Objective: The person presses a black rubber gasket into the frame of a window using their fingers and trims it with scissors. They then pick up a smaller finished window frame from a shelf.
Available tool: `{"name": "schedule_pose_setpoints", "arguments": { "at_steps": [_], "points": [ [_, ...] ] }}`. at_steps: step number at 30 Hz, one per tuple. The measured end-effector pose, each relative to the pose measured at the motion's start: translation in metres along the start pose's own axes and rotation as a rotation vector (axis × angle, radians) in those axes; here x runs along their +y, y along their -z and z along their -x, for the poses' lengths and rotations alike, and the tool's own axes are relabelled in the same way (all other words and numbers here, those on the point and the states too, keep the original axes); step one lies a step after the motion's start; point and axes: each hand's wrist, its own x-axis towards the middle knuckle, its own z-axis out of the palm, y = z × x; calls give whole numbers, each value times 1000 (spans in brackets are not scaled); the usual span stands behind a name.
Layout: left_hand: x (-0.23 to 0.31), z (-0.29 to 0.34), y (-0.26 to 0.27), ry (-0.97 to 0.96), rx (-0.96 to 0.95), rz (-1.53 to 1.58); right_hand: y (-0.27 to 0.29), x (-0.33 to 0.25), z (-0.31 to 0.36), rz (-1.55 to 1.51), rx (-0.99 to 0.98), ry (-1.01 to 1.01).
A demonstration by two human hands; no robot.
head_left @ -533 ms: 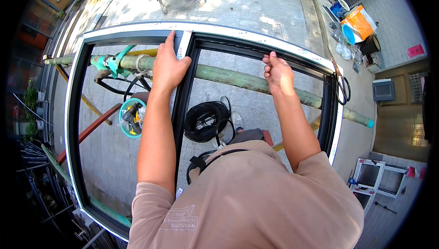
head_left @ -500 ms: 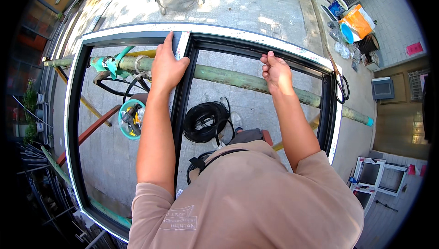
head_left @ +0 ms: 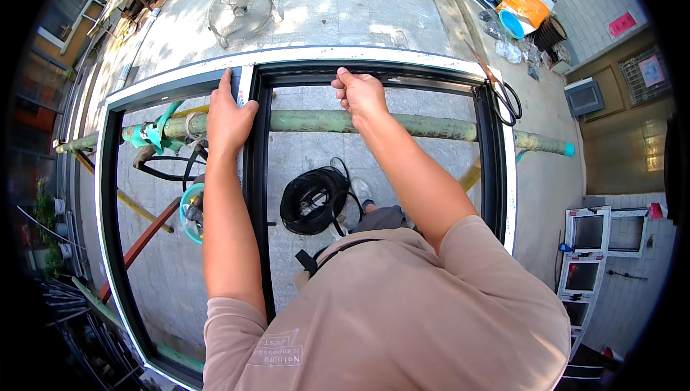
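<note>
From my remote view, I have the large rectangular window frame of black metal with white-filmed outer faces [head_left: 345, 54] lying level over a green-painted round metal pipe [head_left: 431, 126]. My left hand [head_left: 228, 123] rests on the frame where its divider meets the far rail, index finger straight, thumb apart. My right hand [head_left: 359, 95] is at the inner edge of that rail, right of the divider, thumb and fingers together; I cannot tell whether anything thin sits between them. Black-handled scissors [head_left: 491, 77] lie on the frame's far right corner, and a loose coil of black flexible strip [head_left: 292, 208] lies below its right opening. I judge the step in hand as fingertip work along the rail's inner groove; the next move calls for steady left-hand support and light, close right-hand pressure.
</note>
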Motion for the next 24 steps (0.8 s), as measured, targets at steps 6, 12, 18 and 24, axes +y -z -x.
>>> {"name": "schedule_pose_setpoints", "arguments": {
  "at_steps": [6,12,18,24],
  "points": [
    [2,1,-2,-37,4,36,-3,-3,5,28,63,43],
    [-8,-4,-3,-58,-7,58,-7,4,-2,-49,67,49],
    [-15,-8,-7,-73,-9,46,5,-4,-2,-51,-44,-40],
    [-9,-7,-4,-62,0,83,3,-1,-2,-86,-29,4]
  ]
}}
